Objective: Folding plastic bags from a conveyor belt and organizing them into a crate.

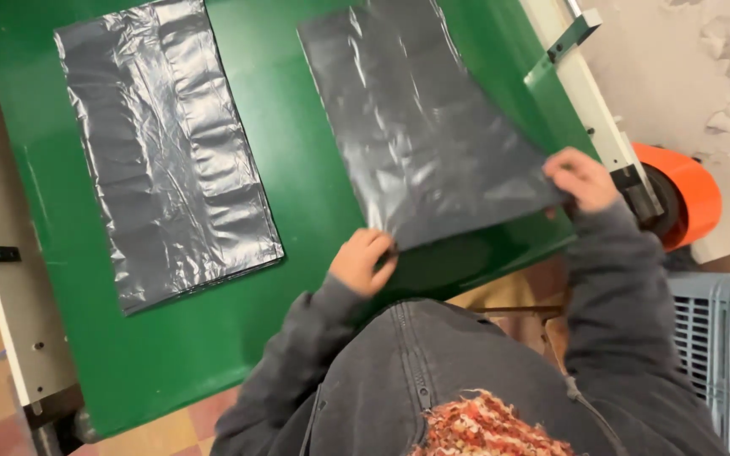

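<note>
Grey plastic, thin and crinkled, makes up the sheet (pixel 416 127) that both hands hold over the right part of the green counter (pixel 297 169); its far end lies flat on the surface while its near edge is lifted clear, so a shadow shows beneath it. In the head view, the left hand (pixel 363 262) pinches the sheet's near left corner, fingers (pixel 379 247) curled shut on the plastic; the right hand (pixel 582 177) does the same at the near right corner, fingers closed over the edge. Gripping the two corners well apart keeps the limp film stretched and fairly smooth between them, which judging by its sag would otherwise fold on itself.

To the left, apart from the held sheet, a second grey plastic sheet (pixel 171 152) lies flat on the counter, untouched, its long sides running near to far. Along the counter's right edge runs a white metal bar (pixel 589 93); at its near end sits an orange roll (pixel 690 194), just beyond the right hand. A pale slatted crate (pixel 707 338) stands at the near right; dark sleeves and a jacket fill the near foreground.
</note>
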